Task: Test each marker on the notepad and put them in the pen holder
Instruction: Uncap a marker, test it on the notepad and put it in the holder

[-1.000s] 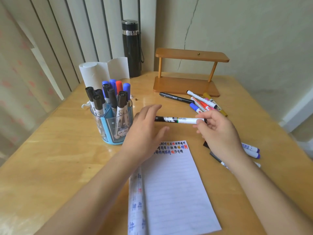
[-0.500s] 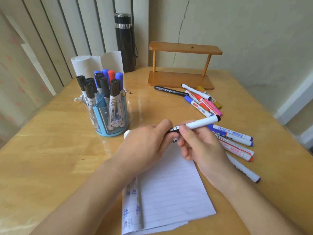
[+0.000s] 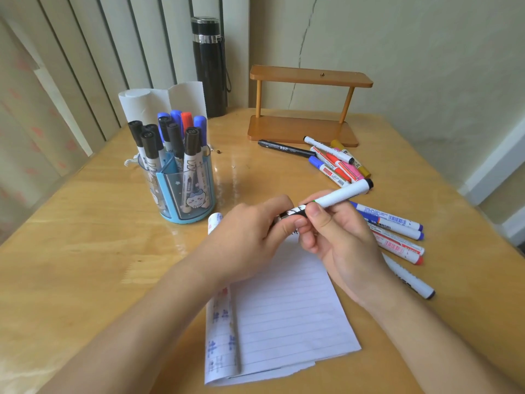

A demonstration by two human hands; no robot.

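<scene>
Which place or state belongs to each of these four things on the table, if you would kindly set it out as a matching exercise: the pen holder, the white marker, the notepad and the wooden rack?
Things:
1. pen holder
2. white marker
3. notepad
4. wooden rack

Places or states:
A. gripped by the left hand and the right hand
B. lying flat, partly under the hands, lined page up
C. standing at the left, packed with capped markers
D. at the back, loose markers lying in front of it

Pairs: 1-C, 2-A, 3-B, 4-D.
</scene>
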